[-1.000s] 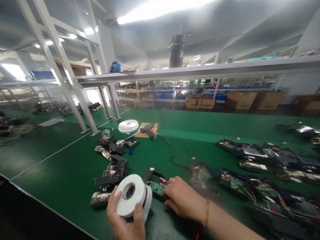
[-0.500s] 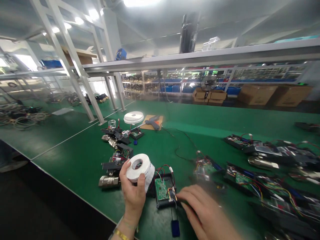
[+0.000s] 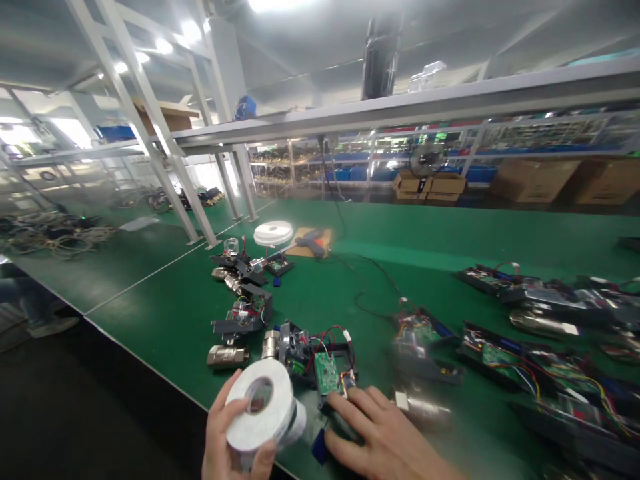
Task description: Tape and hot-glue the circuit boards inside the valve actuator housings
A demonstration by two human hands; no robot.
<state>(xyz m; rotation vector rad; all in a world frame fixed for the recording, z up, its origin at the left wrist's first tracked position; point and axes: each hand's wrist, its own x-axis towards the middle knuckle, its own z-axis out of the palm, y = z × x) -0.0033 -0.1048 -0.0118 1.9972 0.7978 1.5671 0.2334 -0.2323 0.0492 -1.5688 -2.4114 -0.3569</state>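
My left hand [image 3: 225, 433] is closed around a roll of white tape [image 3: 275, 400], near the table's front edge. To its right, my right hand [image 3: 370, 427] lies over the near end of a black plastic housing [image 3: 323, 400], fingers bent and apart. Inside that housing sits a green circuit board [image 3: 327, 373] with red and black wires. Beside my right thumb is a small blue piece [image 3: 319, 447]. Whether the fingertips grip the housing or anything small is hidden. A metal valve fitting [image 3: 271, 343] and another dark housing [image 3: 296, 347] stand just left of the board.
Several half-open housings with wires [image 3: 495, 357] crowd the right side. More assemblies and metal fittings [image 3: 227, 357] lie left. Farther back are a glue gun [image 3: 311, 244] on cardboard and a white reel [image 3: 273, 232]. A shelf [image 3: 310, 120] spans above the green table [image 3: 165, 320].
My left hand has brought the tape roll down and toward me, uncovering the valve fitting. My right hand has moved left onto the housing's near end. The view has shifted slightly.
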